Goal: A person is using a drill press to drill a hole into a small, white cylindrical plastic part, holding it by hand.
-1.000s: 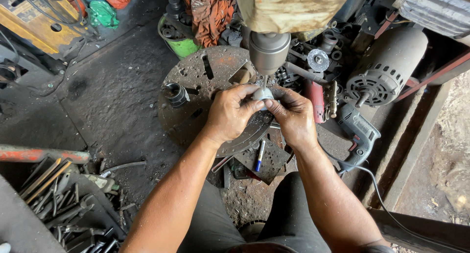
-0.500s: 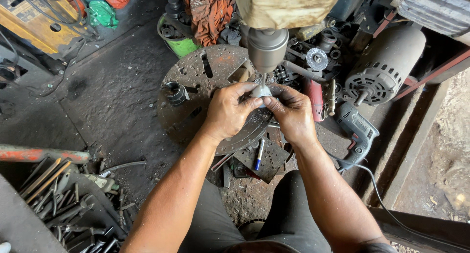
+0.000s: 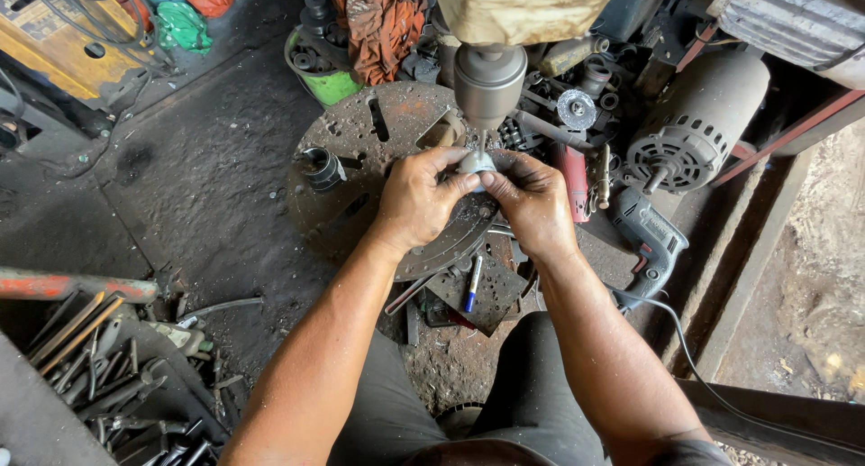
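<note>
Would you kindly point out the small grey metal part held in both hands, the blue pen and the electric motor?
small grey metal part (image 3: 476, 163), head view, on its rounded top.
blue pen (image 3: 472, 286), head view, mid-barrel.
electric motor (image 3: 698, 123), head view, on its housing.

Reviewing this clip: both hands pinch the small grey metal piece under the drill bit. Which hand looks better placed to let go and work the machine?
Probably the right hand. The left hand wraps the small metal piece with more fingers beneath the drill chuck, while the right only pinches its edge.

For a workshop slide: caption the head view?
Both hands hold a small metal part under the drill chuck, above a round table.
</note>
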